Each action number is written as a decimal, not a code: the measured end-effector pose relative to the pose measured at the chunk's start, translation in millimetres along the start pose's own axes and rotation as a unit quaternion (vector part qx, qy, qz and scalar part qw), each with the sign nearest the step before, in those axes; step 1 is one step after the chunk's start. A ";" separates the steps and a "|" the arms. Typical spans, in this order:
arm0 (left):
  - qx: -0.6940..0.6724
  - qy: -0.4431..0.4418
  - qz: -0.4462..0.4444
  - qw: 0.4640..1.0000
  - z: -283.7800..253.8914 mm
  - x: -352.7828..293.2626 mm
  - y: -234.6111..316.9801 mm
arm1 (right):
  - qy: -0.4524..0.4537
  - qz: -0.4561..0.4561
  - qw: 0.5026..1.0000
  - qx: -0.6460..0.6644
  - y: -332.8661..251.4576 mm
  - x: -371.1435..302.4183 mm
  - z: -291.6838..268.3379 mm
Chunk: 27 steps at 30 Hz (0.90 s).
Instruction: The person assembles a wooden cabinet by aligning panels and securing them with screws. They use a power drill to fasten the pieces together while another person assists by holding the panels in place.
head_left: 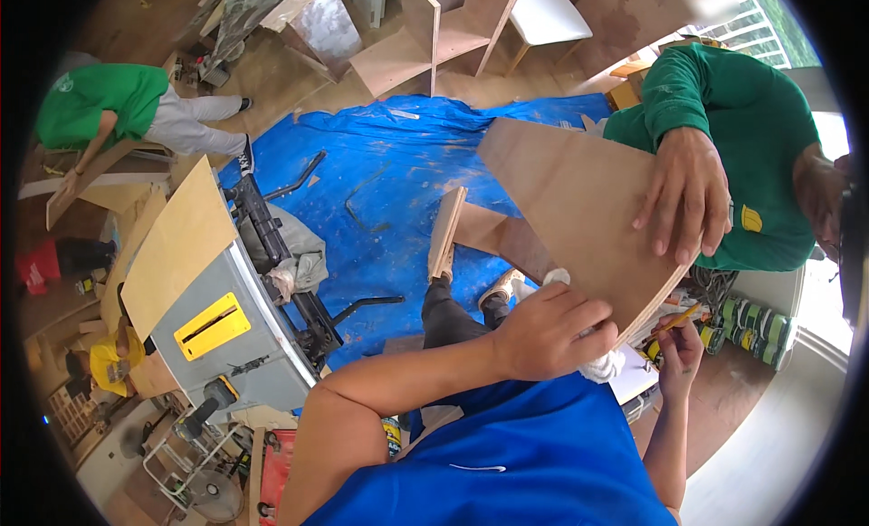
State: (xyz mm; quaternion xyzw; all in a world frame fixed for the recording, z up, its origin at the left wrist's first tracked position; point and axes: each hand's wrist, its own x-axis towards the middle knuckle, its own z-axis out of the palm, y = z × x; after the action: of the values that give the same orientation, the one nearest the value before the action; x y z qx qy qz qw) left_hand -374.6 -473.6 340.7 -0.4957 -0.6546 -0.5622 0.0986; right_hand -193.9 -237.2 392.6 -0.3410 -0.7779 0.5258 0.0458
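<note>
A large plywood panel [570, 200] tilts in front of me, its layered edge facing my body. My left hand [557, 331] is closed at the panel's near edge, gripping a bunched white cloth [602, 367] that sticks out on both sides of the fist. Lower on the right, my right hand [679, 356] pinches a yellow pencil [679, 318] beside the panel's edge. A co-worker in a green long-sleeved shirt [724, 100] rests a hand [690, 196] on the panel's right part.
A table saw [208, 345] with a yellow insert stands at left, a plywood sheet [186, 245] and a cordless drill [213, 401] on it. Blue tarp [380, 182] covers the floor. Plywood frames [416, 51] and a white chair [548, 17] stand beyond. Another person [109, 100] handles a board.
</note>
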 end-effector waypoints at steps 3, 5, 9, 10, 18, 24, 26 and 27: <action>0.032 0.045 -0.021 0.998 -6.5 4.8 -3.8 | -0.017 0.004 0.999 -0.028 18.4 6.1 -7.1; 0.041 0.024 -0.041 0.998 -18.5 10.6 -5.9 | -0.027 0.011 0.999 -0.044 34.3 7.2 -11.8; 0.113 0.048 -0.048 0.991 -17.0 15.1 -15.0 | -0.043 -0.002 0.997 -0.062 50.9 8.3 -7.1; 0.139 0.071 -0.048 0.987 -21.0 20.6 -21.5 | -0.045 0.003 0.997 -0.062 57.1 7.7 -8.3; 0.159 0.161 -0.148 0.963 -103.2 100.4 -111.1 | -0.078 -0.024 0.996 -0.034 74.2 12.4 8.4; 0.120 0.098 -0.153 0.976 -133.3 158.6 -166.7 | -0.048 -0.025 0.999 0.002 114.2 0.9 28.4; 0.096 0.112 -0.167 0.975 -140.2 169.7 -170.5 | -0.047 -0.034 0.998 0.007 123.2 -7.4 29.8; 0.091 0.108 -0.169 0.975 -145.9 169.1 -169.7 | -0.042 -0.038 0.998 0.001 130.0 -14.4 32.0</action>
State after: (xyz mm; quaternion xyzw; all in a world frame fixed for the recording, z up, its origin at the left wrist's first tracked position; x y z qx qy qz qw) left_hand -648.7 -483.3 399.3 -0.3028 -0.7630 -0.5589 0.1172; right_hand -133.9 -242.8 272.1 -0.2893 -0.7907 0.5385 0.0334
